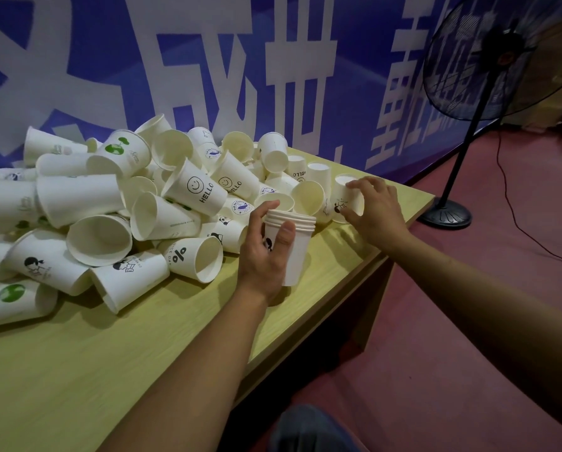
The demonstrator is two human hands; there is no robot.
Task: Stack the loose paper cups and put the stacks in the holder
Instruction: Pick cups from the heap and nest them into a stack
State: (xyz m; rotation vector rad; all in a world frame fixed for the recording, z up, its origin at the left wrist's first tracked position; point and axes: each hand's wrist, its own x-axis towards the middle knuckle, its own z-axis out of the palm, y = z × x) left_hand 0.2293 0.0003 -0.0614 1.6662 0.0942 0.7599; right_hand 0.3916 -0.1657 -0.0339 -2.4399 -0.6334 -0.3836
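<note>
A big heap of loose white paper cups [116,203] with printed designs covers the left and back of the wooden table [116,360]. My left hand [266,256] grips an upright stack of several nested cups [297,246] near the table's right edge. My right hand [375,207] curls its fingers round a single upside-down cup [346,195] with a small dark print, at the table's far right corner. No holder is in view.
A black standing fan [488,57] stands on the red floor to the right, its round base [445,215] close to the table corner and a cable [530,230] trailing across the floor. A blue banner with white characters [273,60] runs behind the table.
</note>
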